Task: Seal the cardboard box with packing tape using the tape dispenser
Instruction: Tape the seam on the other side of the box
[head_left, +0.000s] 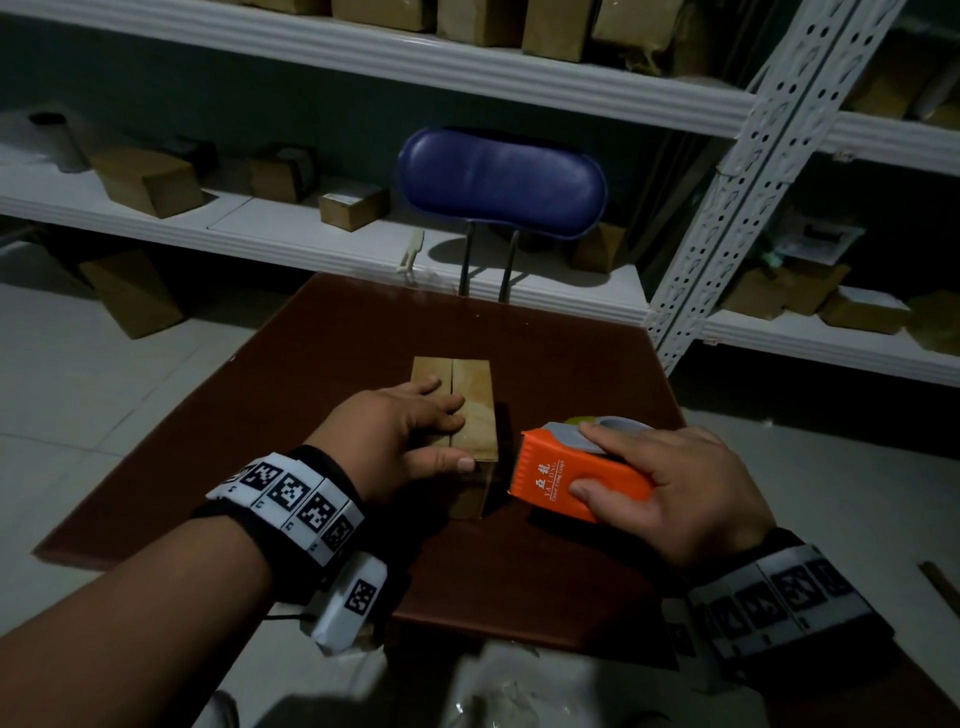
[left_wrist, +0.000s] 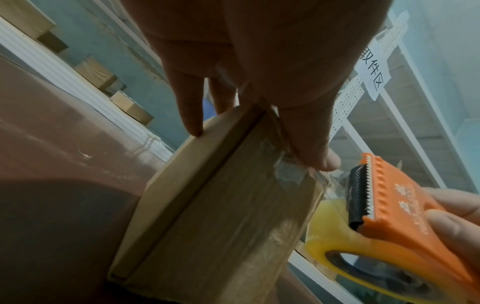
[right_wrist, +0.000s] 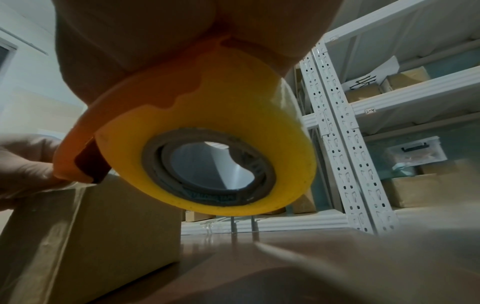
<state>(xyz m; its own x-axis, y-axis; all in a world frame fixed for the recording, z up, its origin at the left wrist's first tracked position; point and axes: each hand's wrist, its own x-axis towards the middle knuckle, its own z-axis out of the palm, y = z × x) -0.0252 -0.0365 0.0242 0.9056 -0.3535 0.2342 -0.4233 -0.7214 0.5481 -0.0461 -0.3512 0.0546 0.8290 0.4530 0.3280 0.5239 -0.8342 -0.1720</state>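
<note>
Head view: the left hand (head_left: 395, 431) presses straight fingers on the cardboard box (head_left: 470, 415) near the middle of the tabletop (head_left: 311, 364), its thumb on the near end, while the right hand (head_left: 680, 483) grips the orange tape dispenser (head_left: 576, 475) just beside the box's right edge.

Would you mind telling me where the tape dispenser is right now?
In the head view the orange tape dispenser is gripped in the right hand, just right of the cardboard box on the brown table.
</note>
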